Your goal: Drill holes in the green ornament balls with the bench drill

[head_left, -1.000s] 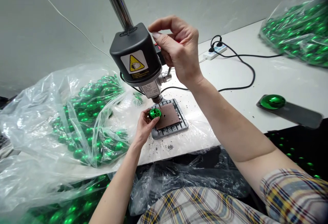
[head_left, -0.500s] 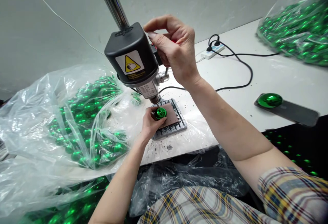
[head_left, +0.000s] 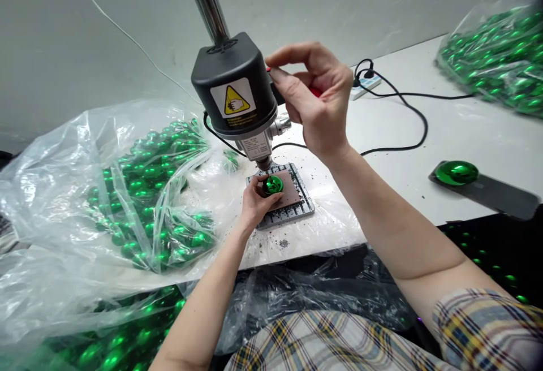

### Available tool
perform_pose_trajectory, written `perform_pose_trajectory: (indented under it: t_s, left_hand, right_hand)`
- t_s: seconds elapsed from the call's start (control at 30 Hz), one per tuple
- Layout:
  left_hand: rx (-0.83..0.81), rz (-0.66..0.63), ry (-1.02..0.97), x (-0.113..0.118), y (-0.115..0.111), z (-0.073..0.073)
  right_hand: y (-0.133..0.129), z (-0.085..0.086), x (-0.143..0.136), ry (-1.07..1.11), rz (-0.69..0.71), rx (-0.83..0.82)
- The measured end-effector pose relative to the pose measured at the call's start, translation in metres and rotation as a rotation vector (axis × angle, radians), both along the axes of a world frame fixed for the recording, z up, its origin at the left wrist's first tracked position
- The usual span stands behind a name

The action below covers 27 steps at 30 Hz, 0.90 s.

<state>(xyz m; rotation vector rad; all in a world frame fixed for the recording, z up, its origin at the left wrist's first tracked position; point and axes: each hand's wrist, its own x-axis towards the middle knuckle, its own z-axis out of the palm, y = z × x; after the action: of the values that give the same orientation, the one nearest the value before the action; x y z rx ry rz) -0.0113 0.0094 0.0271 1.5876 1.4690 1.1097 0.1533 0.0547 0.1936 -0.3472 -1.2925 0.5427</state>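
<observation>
A small bench drill press (head_left: 229,94) with a black motor housing and a hand-warning label stands in front of me. Below its chuck (head_left: 263,163), my left hand (head_left: 257,201) holds a shiny green round piece (head_left: 275,185) between thumb and fingers. The piece rests on a brown board (head_left: 292,190) on the slotted metal base (head_left: 307,208). The bit comes down over it; contact is too small to make out. Up beside the housing, my right hand (head_left: 324,99) is closed round a red-and-black handle, mostly hidden by the fingers.
A clear plastic bag (head_left: 97,128) of green balls lies at left, another bag (head_left: 496,60) at far right. A second green piece (head_left: 457,172) sits on a dark phone (head_left: 504,194). A black cable (head_left: 419,116) runs to a power strip (head_left: 365,85). Dark chips litter the table.
The whole view has shifted, moving the drill press rightward in the picture. My right hand appears slightly lower beside the housing. My left hand still holds the green piece under the chuck.
</observation>
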Motion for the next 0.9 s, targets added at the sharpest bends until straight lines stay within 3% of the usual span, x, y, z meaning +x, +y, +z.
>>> perform_pose_trajectory:
  t_s: [0.17, 0.53, 0.9]
  left_hand:
    - [0.015, 0.0, 0.004, 0.0, 0.001, -0.004]
    - [0.085, 0.004, 0.089, 0.0, 0.001, -0.004]
    - [0.062, -0.014, 0.086, 0.001, -0.002, 0.001]
  right_hand:
    - [-0.013, -0.021, 0.0, 0.004, -0.07, 0.014]
    - [-0.02, -0.04, 0.001, 0.024, -0.154, 0.124]
    - [-0.014, -0.072, 0.005, 0.021, -0.263, 0.365]
